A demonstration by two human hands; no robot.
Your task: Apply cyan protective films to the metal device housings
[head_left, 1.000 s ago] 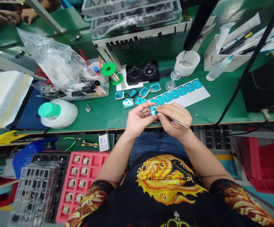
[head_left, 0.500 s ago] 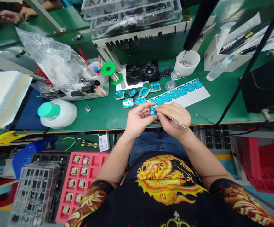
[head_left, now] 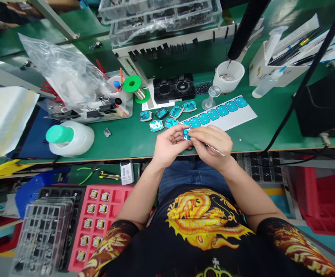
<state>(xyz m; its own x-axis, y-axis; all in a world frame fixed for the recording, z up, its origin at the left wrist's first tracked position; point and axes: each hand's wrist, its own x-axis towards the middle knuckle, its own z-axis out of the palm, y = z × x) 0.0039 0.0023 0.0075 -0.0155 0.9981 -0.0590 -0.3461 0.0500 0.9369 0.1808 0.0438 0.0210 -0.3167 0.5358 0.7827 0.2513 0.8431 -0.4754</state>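
At the near edge of the green bench [head_left: 127, 138], a person's left hand [head_left: 169, 145] is pinching a small blue-filmed part [head_left: 186, 133] in closed fingertips while the right hand [head_left: 213, 146], curled tight around thin tweezers [head_left: 215, 150], is touching their tip to it, both hardly moved since a second ago

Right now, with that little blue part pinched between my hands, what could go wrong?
The small blue-filmed metal part sits pinched at the fingertips of the left hand near the edge of the green bench; a slip might drop it into the lap. The thin metal tool in the right hand could scratch its film.
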